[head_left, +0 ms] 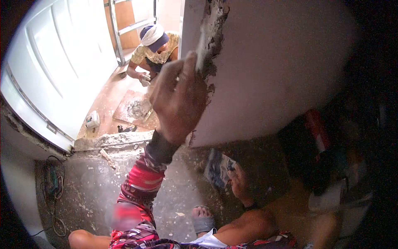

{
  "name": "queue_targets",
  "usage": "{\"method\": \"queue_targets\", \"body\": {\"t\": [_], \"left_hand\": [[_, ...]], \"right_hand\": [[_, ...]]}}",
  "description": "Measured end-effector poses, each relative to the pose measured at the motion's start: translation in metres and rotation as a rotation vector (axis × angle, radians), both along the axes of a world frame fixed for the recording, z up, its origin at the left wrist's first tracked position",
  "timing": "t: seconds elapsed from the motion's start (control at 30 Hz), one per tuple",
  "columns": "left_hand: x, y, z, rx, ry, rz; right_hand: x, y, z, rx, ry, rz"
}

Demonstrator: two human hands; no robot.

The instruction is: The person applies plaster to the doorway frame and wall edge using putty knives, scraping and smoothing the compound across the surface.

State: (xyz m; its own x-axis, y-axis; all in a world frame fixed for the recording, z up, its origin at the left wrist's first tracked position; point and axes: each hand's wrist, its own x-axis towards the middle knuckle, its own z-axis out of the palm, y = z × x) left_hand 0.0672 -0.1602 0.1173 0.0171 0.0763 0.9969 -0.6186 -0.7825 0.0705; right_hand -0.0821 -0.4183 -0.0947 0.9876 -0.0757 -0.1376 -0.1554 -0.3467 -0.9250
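Note:
My left hand [178, 97] is raised in front of a white wall [282, 62] and grips a narrow plaster-covered blade [202, 45]. The blade presses on the wall's rough, broken corner edge [213, 25], where grey plaster shows. Lower down, my right hand [238, 182] holds a flat, plaster-smeared board [217, 168] near the foot of the wall. My left forearm wears a red patterned sleeve [141, 182].
A white door [54, 70] stands open at left. Beyond the threshold [112, 140] another person [155, 52] crouches over a mortar pile on a board [134, 110]. A cable and small tool [52, 182] lie lower left. My sandalled foot [202, 220] rests on the dusty concrete floor. Dim red and white items [327, 166] sit at right.

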Motion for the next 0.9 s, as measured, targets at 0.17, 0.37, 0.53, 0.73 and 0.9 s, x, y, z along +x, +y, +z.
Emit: {"method": "queue_targets", "body": {"t": [0.17, 0.37, 0.53, 0.73, 0.9], "left_hand": [[0.023, 0.003, 0.0, -0.035, 0.013, -0.011], [0.001, -0.023, -0.007, 0.017, 0.106, -0.044], [-0.025, -0.013, -0.02, 0.027, 0.186, -0.131], [-0.061, 0.02, -0.062, -0.126, 0.188, -0.179], [-0.096, 0.049, -0.119, -0.62, 1.024, -0.62]], "right_hand": [[0.001, 0.0, -0.015, 0.117, 0.046, -0.034], [-0.003, 0.003, -0.019, 0.184, 0.011, -0.125], [-0.002, 0.001, -0.029, 0.155, -0.027, -0.081], [0.014, -0.003, -0.047, 0.268, -0.042, 0.018], [0.026, 0.018, 0.01, 0.93, 0.115, 0.008]]}}
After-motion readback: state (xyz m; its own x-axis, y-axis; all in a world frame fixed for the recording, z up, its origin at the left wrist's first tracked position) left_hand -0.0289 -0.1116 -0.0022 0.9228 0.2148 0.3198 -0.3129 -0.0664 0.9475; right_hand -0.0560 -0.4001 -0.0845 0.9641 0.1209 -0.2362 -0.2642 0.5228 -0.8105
